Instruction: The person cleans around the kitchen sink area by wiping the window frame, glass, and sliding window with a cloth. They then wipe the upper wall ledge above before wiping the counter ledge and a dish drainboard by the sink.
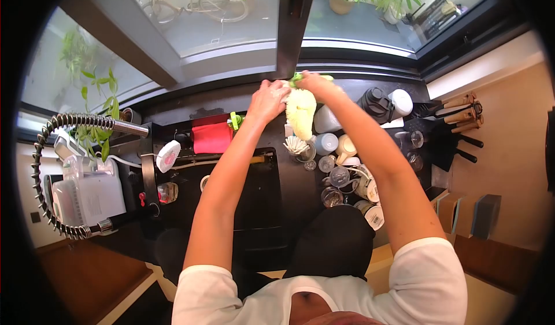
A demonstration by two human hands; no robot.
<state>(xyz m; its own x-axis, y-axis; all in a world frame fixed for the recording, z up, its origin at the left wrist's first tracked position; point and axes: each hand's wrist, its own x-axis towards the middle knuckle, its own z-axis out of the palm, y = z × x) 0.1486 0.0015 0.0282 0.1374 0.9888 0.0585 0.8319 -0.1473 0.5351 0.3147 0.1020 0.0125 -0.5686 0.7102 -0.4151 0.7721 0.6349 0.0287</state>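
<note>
Both arms reach forward to the dark ledge below the window. My left hand is closed at the left end of a fluffy yellow-green duster, its fingers at the top edge. My right hand is closed round a bright green part at the duster's top. The yellow cloth hangs down between the two hands, above a white brush head. To the left, a red cloth with a green clip hangs over the sink's back edge.
Bottles and jars crowd the counter right of the black sink. A black-lidded bottle and knives stand farther right. A coiled tap, white containers and a plant are at the left.
</note>
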